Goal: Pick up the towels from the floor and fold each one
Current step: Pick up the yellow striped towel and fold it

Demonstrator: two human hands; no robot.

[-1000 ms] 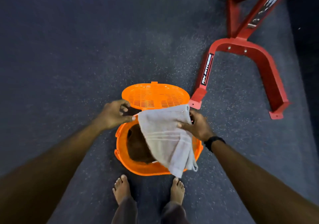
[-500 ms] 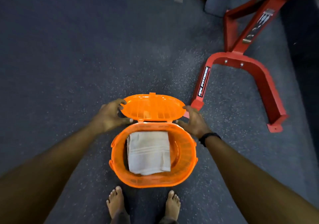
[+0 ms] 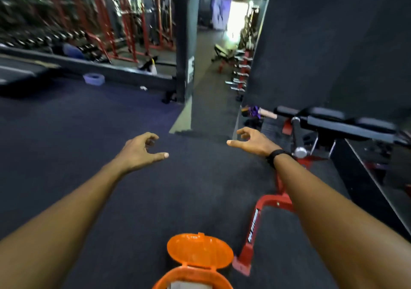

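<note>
Dim gym: dark speckled floor (image 3: 66, 133), red bench frame (image 3: 255, 226), blurred racks (image 3: 124, 21)

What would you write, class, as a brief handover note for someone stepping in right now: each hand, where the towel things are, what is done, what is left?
Left hand: raised in front, fingers loosely curled, holding nothing.
Right hand: raised likewise, nothing in its grip.
Orange basket: on the floor at the bottom edge of the view, its lid hinged open.
Done: one pale folded towel lies inside the basket, only partly in view.
Left: no other towel is clearly visible on the dark floor from here; the far view is blurred, so look around for any remaining ones, then fold them.
</note>
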